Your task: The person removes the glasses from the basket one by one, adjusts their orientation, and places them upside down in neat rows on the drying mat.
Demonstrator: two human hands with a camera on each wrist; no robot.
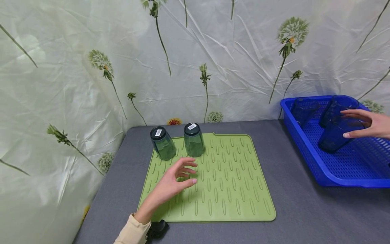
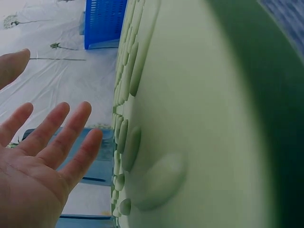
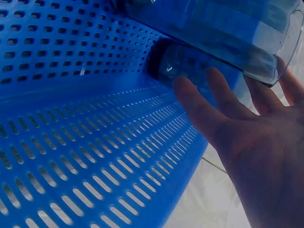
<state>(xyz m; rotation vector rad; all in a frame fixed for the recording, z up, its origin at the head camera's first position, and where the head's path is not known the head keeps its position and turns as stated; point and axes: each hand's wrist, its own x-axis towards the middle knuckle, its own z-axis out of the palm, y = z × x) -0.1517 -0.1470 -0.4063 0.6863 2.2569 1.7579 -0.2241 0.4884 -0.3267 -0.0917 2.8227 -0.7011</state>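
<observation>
Two dark green glasses stand upside down on a light green ridged mat (image 1: pixel 231 176), a left one (image 1: pixel 164 145) and a right one (image 1: pixel 194 140). My left hand (image 1: pixel 175 178) hovers over the mat just in front of them, fingers spread and holding nothing; the left wrist view shows its bare palm (image 2: pixel 28 180). At the right, my right hand (image 1: pixel 370 123) reaches over a blue basket (image 1: pixel 323 174). Its thumb and loosely extended fingers lie about the upper part of a tinted glass (image 1: pixel 333 139); firm contact is hard to make out. In the right wrist view the fingers lie beside that glass (image 3: pixel 209 28).
Two more glasses stand in the back of the basket, one in the left corner (image 1: pixel 303 110) and one beside it (image 1: pixel 338 103). A grey cloth (image 1: pixel 292 203) covers the table. Behind it hangs a pale flowered sheet (image 1: pixel 243 84).
</observation>
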